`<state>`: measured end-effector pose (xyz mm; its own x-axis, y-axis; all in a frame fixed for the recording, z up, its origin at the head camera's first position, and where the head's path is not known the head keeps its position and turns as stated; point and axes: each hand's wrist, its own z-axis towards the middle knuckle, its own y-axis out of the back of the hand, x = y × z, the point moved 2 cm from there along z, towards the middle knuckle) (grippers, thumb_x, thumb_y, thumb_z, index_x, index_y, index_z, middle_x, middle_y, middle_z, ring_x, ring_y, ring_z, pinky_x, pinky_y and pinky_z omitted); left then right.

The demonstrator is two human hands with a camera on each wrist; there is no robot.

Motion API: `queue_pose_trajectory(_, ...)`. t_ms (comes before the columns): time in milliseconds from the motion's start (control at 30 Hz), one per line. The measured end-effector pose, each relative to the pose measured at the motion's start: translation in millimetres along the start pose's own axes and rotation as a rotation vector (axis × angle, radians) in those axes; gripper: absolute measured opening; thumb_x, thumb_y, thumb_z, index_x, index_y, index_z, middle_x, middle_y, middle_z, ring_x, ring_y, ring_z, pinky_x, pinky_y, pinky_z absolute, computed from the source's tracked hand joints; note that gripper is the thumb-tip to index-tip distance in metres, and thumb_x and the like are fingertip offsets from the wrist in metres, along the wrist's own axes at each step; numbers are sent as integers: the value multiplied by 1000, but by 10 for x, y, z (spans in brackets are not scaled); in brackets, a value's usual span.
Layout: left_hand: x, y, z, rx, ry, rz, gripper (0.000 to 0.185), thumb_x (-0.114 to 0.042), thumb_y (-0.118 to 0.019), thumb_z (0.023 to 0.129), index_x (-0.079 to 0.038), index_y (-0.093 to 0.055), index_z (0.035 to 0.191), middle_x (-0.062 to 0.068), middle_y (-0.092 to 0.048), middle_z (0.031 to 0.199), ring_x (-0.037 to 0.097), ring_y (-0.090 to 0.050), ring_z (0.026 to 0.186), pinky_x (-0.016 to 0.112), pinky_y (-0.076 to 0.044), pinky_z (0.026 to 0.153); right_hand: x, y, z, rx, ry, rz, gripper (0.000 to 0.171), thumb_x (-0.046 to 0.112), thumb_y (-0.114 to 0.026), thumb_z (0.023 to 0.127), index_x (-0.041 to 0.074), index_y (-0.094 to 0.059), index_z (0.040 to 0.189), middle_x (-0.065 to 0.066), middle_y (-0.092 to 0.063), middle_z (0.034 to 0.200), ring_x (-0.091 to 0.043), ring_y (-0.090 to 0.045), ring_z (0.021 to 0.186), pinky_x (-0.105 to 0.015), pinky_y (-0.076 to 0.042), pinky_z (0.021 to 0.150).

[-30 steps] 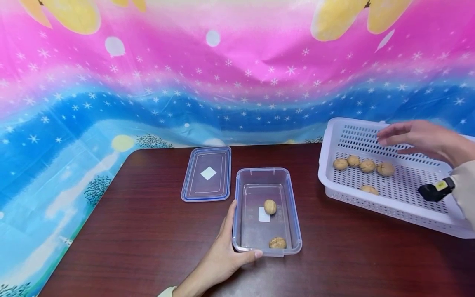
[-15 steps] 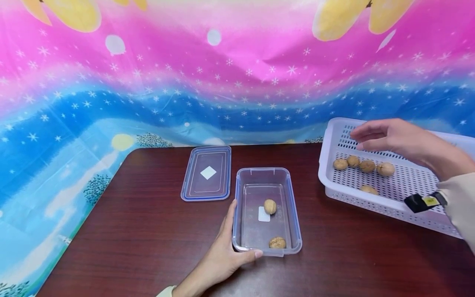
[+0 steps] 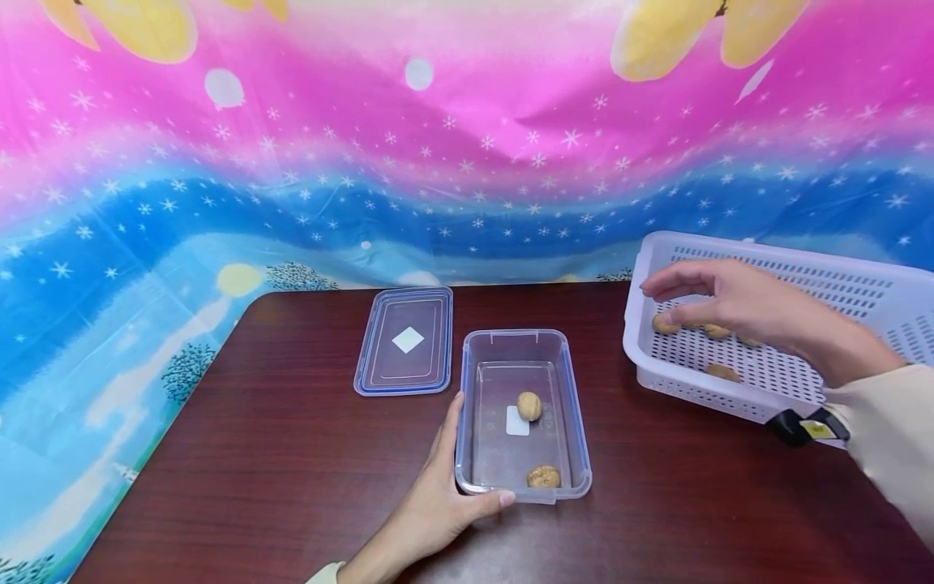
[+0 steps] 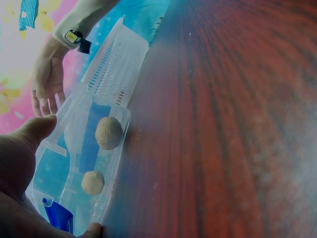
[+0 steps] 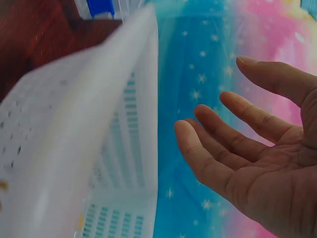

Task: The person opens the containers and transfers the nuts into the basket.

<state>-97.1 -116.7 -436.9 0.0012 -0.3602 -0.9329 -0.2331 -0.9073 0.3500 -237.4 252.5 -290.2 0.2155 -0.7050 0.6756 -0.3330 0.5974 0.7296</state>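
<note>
Now, from the head view, the right hand (image 3: 737,304) has dropped over the walnuts (image 3: 666,324) in the white basket (image 3: 773,377) at three o'clock, fingers spread and empty. The left wrist view shows the left hand (image 4: 22,163) gripping the clear box (image 4: 81,163). The right wrist view shows only a bare palm (image 5: 262,163).

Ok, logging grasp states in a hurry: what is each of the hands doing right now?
Left hand: grips the near corner of the clear container.
Right hand: open, holding nothing, above the walnuts in the white basket.
</note>
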Motion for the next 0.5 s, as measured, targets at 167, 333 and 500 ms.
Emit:
queue_pose_trajectory(167, -2, 3, 6, 3, -2, -1, 128, -40, -94, 76, -46, -4, 167, 7, -16, 175, 33, -25, 157, 66, -23, 121, 116, -137, -11, 14, 54, -22, 46, 25, -76, 97, 13, -64, 140, -9, -69, 135, -15, -66, 116, -23, -55, 82)
queue_pose_trajectory(333, 0, 3, 3, 3, 0, -1, 128, -40, -94, 76, -46, -4, 167, 7, -16, 175, 33, -25, 157, 66, -23, 121, 216, -283, -7, 17, 88, -32, 42, 23, -75, 98, 13, -65, 138, -9, -70, 134, -30, -65, 124, -24, -55, 88)
queue_pose_trajectory(500, -1, 3, 4, 3, -5, 1, 128, -40, -94, 76, -46, -4, 166, 7, -16, 175, 32, -24, 157, 66, -23, 121, 321, -454, 8, 45, 118, 8, 42, 20, -76, 97, 10, -66, 137, -10, -71, 133, -27, -69, 118, -25, -55, 90)
